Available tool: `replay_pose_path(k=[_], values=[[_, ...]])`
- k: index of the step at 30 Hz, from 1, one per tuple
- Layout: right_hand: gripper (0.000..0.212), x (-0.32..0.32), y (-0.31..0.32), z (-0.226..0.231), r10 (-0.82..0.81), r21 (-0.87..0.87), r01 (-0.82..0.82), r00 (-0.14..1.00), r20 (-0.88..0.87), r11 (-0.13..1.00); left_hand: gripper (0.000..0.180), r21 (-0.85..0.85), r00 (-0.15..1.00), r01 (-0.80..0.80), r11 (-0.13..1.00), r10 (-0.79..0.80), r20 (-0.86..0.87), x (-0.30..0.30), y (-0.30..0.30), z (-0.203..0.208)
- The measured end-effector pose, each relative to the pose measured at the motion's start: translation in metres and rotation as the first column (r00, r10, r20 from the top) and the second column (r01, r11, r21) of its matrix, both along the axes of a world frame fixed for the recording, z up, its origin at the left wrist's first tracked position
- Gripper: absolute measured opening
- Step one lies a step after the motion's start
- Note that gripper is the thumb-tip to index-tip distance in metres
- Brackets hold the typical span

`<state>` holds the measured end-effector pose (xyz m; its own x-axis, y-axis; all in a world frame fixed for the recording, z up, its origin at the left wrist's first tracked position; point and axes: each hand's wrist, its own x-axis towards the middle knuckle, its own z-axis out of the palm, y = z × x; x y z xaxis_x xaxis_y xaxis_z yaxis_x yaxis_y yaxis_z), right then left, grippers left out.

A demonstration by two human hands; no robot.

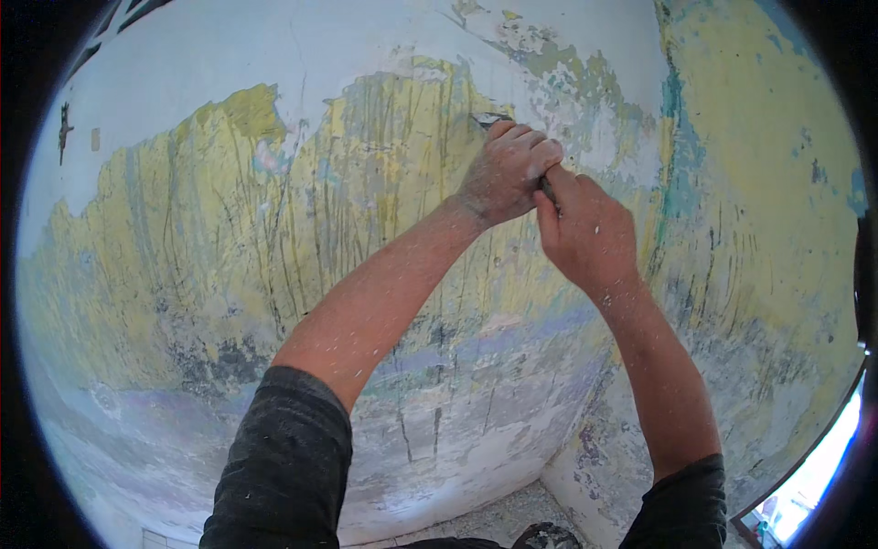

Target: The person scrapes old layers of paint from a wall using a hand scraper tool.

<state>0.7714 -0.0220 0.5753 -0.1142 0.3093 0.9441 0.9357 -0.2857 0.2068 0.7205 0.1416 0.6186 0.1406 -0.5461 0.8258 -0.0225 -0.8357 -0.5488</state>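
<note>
The left hand (512, 174) is closed in a firm fist, with the fingers wrapped around a narrow scraper-like tool with a grey metal blade (491, 119). Only the blade comes out at the far side of this fist, pointing to the left, and a short piece of the dark handle (548, 187) can be seen between the two hands. The right hand (590, 233) is just beside, to the right and nearer to the person. It is also mostly closed, with the thumb and forefinger around the near end of the handle. White dust and small flakes are on both hands and on the forearms.

The tool is in front of the far wall with peeling yellow and white paint (393, 119), a little to the left of the corner. The blade is very close to the surface, but I cannot tell if its edge touches it. Dark vertical streaks run over the yellow paint. To the right stands a second wall with worn yellow paint (777, 137). On the far left, a small dark cross-shaped object (64, 133) is on the white paint, beside a small beige rectangular patch (95, 139).
</note>
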Motion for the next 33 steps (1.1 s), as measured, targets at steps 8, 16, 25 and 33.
replay_pose_path(k=[8, 16, 25, 33], values=[[0.022, -0.004, 0.026, -0.006, 0.085, 0.053, -0.083, 0.995, -0.043, 0.995, 0.018, 0.053, 1.000, -0.019, 0.998, 0.020, -0.024, -0.014, 0.015, 0.004], [0.019, -0.004, 0.027, 0.014, 0.062, 0.031, -0.062, 0.998, -0.020, 0.998, 0.021, 0.057, 1.000, -0.021, 0.998, 0.020, 0.006, -0.005, 0.022, 0.022], [0.019, 0.004, 0.022, 0.032, 0.033, 0.062, -0.035, 0.999, 0.029, 0.997, 0.021, 0.068, 1.000, 0.015, 0.998, -0.016, 0.017, 0.002, 0.017, 0.037], [0.020, 0.012, 0.040, 0.034, 0.057, 0.056, -0.054, 0.997, -0.056, 0.997, 0.022, 0.213, 0.992, -0.032, 0.976, 0.006, 0.124, 0.012, 0.037, 0.047]])
